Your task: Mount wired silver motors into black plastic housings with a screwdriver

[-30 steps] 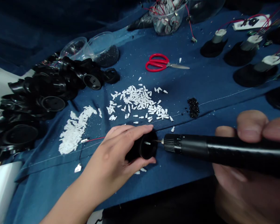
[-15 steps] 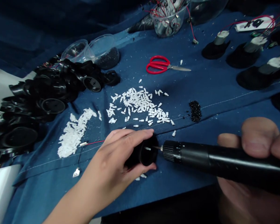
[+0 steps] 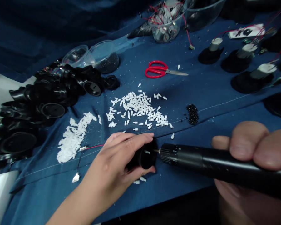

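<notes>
My left hand (image 3: 118,159) is closed around a black cup-shaped plastic housing (image 3: 148,157), its open end turned to the right. A small white piece shows inside the opening. From behind the hand a red wire (image 3: 95,146) runs left to a white connector, with a black wire down to a small metallic part (image 3: 76,177). My right hand (image 3: 250,150) grips a black electric screwdriver (image 3: 201,157) held nearly level. Its thin bit reaches into the housing's mouth; where the tip sits is hidden.
Small white pieces (image 3: 138,104) lie heaped mid-table beside a second white pile (image 3: 75,137). Red-handled scissors (image 3: 157,69) and tiny black screws (image 3: 192,114) lie beyond. Black plastic housings (image 3: 53,110) crowd the left; motors on black bases (image 3: 263,72) stand right. Clear tubs (image 3: 105,54) sit behind.
The view has shifted slightly. The screwdriver stands a little closer to the housing, with less of its bit showing. Both hands keep their hold.
</notes>
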### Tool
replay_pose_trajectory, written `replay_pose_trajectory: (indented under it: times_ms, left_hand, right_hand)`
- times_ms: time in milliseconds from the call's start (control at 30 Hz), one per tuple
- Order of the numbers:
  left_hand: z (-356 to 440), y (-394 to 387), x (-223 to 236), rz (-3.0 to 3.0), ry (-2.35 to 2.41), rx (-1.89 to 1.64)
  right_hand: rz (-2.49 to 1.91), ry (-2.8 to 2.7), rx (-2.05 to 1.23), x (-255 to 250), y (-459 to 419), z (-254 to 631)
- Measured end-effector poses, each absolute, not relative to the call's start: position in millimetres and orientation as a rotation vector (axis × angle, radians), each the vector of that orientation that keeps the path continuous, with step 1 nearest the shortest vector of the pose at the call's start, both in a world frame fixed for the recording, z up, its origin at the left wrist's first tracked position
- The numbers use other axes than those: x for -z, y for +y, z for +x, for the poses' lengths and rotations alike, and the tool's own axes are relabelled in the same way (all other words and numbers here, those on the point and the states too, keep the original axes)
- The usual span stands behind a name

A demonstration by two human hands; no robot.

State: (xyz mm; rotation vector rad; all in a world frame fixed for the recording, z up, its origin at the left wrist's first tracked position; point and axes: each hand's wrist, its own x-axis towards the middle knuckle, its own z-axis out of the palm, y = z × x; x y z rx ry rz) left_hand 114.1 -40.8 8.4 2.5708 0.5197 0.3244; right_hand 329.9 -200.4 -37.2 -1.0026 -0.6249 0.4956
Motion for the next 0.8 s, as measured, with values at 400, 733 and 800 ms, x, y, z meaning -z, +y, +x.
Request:
replay_pose_trajectory:
  times_ms: [400,733,800]
  left_hand:
    - [112,-31,-5,2.637,0.530,-0.340]
    - [116,-21,2,2.925,0.416,-0.546]
    - [119,-21,-3,3.001,0.391,-0.508]
  right_hand:
    - [-0.851,-0.498,-0.655,27,-191,312]
    - [-0.703,0.032,-0.410,3,-184,339]
    - [-0.699,0.042,-0.474,2,-178,345]
